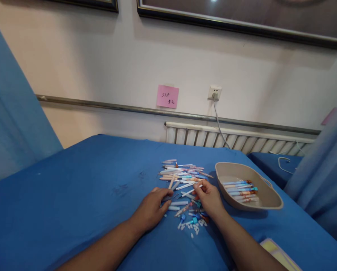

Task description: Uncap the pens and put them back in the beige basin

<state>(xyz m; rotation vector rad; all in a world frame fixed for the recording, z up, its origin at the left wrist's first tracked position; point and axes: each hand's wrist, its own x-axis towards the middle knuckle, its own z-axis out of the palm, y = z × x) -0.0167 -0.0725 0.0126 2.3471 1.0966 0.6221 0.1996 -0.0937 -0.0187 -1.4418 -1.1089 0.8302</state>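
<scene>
My left hand (153, 207) is closed, its thumb and fingers round the lower end of a peach pen barrel (172, 181) that stands up at a slant. Between the fingertips of my right hand (209, 196) is a thin white pen refill (191, 191), its dark tip pointing left toward my left hand. Beyond both hands lies a loose pile of pen barrels and refills (179, 171). Nearer to me, between my wrists, are blue and teal pen tops (194, 220) and several small white pieces (195, 229). My fingers partly cover the pen parts beneath them.
To the right, a beige plastic basket (266, 205) holds a row of assembled-looking pens (241, 191). A blue cloth (80, 195) covers the table. At the lower right edge is a yellow and white item (278, 253). Behind stand a radiator (202, 136) and a wall socket (214, 93) with a cable.
</scene>
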